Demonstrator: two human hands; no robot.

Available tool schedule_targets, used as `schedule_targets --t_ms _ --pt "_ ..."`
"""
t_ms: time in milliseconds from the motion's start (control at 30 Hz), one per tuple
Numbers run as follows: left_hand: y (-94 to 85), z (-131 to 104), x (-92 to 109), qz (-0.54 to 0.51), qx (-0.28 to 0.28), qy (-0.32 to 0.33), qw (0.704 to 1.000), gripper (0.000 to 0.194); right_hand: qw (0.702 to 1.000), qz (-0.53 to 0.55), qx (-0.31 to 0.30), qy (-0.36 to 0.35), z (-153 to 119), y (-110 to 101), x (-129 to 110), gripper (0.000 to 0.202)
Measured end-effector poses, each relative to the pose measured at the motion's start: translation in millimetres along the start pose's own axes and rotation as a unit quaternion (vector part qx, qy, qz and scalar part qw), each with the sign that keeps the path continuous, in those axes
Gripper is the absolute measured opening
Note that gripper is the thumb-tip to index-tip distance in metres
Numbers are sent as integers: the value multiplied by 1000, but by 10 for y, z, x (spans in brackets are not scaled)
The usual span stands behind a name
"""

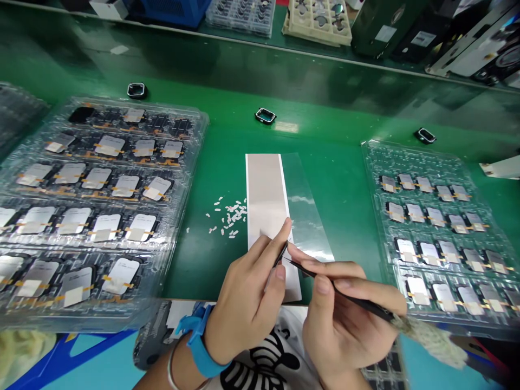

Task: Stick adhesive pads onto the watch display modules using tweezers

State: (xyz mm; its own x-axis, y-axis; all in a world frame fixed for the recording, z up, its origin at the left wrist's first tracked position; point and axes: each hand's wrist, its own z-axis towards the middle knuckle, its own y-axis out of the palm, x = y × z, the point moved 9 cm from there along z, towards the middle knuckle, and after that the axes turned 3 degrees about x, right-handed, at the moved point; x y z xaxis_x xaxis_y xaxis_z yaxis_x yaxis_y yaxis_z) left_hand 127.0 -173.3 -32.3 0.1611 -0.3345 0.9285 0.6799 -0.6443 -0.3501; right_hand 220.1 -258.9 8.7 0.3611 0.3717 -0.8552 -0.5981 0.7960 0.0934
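The right hand point(351, 319) is curling closed around black tweezers point(361, 304), the thumb and fingers pinching the shaft while the tips are pointing toward the left hand. The left hand point(247, 290) is bending loosely, its index finger reaching forward over the paper strip point(265, 184), and its thumb and fingers are closing on a small dark piece point(280, 254); the fingers are hiding most of that piece, so its full shape is not showing.

The dark piece is probably weighing very little and seeming thin and stiff, perhaps easily scratched or bent; its outer edges are looking like the safest hold. The tweezers are likely feeling light, rigid and springy, best taken at mid-shaft, as the fingers are doing. The paper strip is probably lying limp and sliding easily, and the clear film point(303, 206) at its right edge is looking slippery and best lifted by a corner.

The dark piece is sitting in the left hand's fingertips, just beside the tweezer tips, above the strip's near part. The strip is stretching from mid-counter point(219, 168) to near the counter's front edge, beneath both hands. White scraps point(234, 214) are scattering along its left edge, beyond the left hand. A tray point(101, 320) is occupying the counter's left side, and another tray point(406, 149) its right.
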Motion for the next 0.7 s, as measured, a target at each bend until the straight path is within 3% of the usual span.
schedule_targets --t_ms 133,333,467,533,600,700 --pt "-21 -2 22 14 1 12 1000 54 999 24 -23 -5 24 28 3 33" --pt "-45 45 56 98 10 32 995 52 997 60 22 46 97 -36 105 24" --pt "-215 -58 269 197 4 65 978 54 998 36 58 16 215 -212 137 23" --pt "-458 -110 459 261 17 91 961 53 997 16 70 6 278 -313 209 25" --pt "-846 -66 618 329 48 94 938 45 998 -5 63 0 332 -359 296 27" --pt "-1714 258 638 418 140 29 897 24 998 -41 40 2 362 -355 407 27"
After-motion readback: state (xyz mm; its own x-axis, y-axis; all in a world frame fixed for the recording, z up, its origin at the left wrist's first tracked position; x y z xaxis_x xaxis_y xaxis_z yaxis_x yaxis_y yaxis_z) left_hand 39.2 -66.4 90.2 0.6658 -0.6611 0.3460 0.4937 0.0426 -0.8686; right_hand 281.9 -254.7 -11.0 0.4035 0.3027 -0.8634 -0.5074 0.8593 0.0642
